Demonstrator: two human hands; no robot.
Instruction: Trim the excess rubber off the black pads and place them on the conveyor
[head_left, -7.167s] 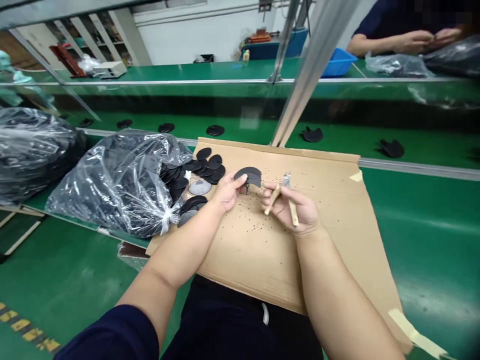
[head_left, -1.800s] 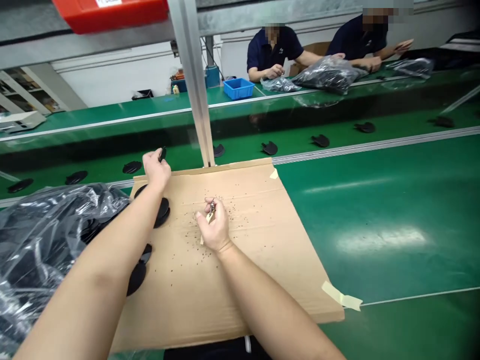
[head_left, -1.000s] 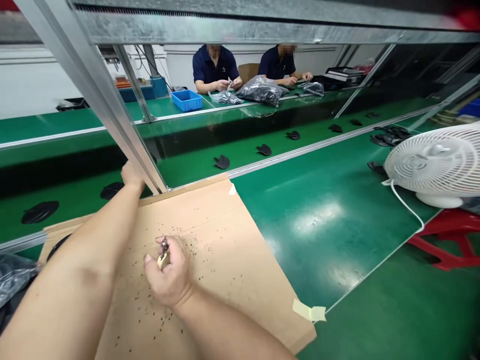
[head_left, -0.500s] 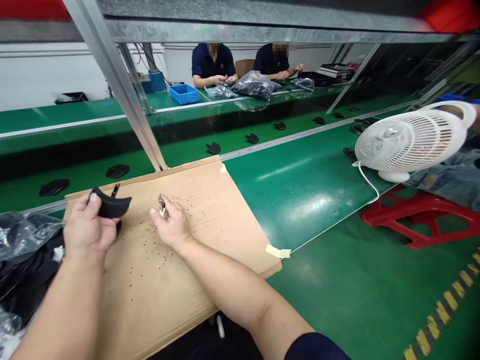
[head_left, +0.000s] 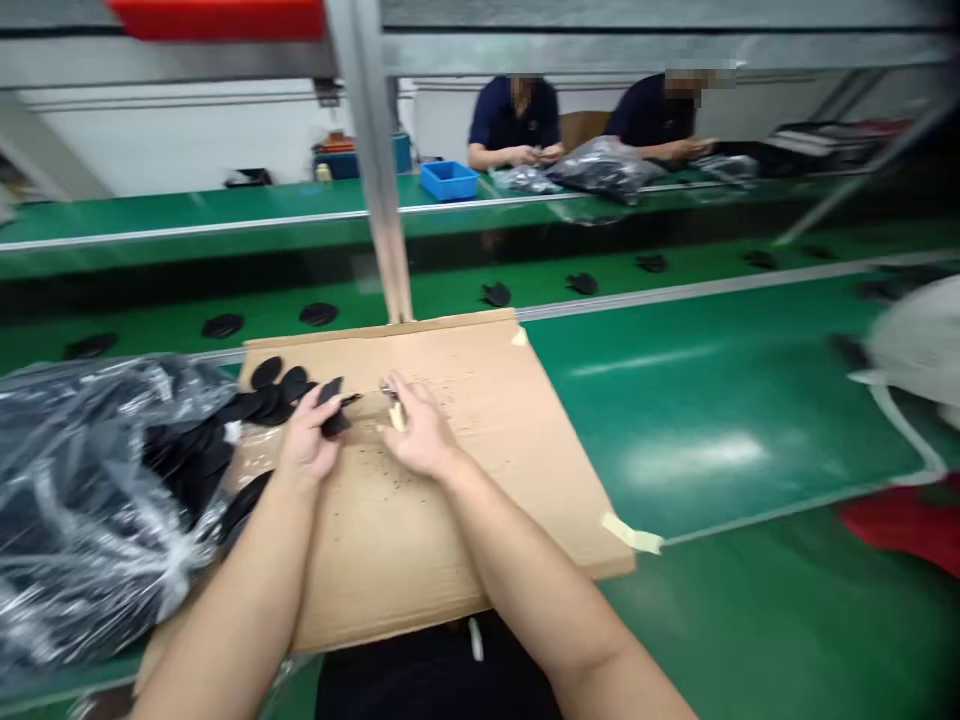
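Note:
My left hand (head_left: 309, 436) is closed on a black curved plastic piece (head_left: 334, 415), whose thin prong points right, toward my other hand. My right hand (head_left: 421, 428) is closed around small nippers (head_left: 394, 408) with a metal head and cream-coloured handles. A short gap separates the nippers from the prong. Both hands are just above a cardboard sheet (head_left: 405, 570) strewn with tiny dark scraps. More black pieces (head_left: 266, 372) lie loose at the sheet's left edge, by a large clear plastic bag (head_left: 82, 500). Motion blur softens the fine detail.
Black pieces (head_left: 319, 314) lie spaced along the green belt (head_left: 435, 285) behind the cardboard. A metal post (head_left: 379, 170) rises at its back edge. At the far bench two people sit near a blue bin (head_left: 448, 180). A white fan (head_left: 919, 335) stands at right.
My view has swung left, bringing more of the plastic bag into sight. My hands have come closer together, and the black piece has turned so that its prong points right instead of up.

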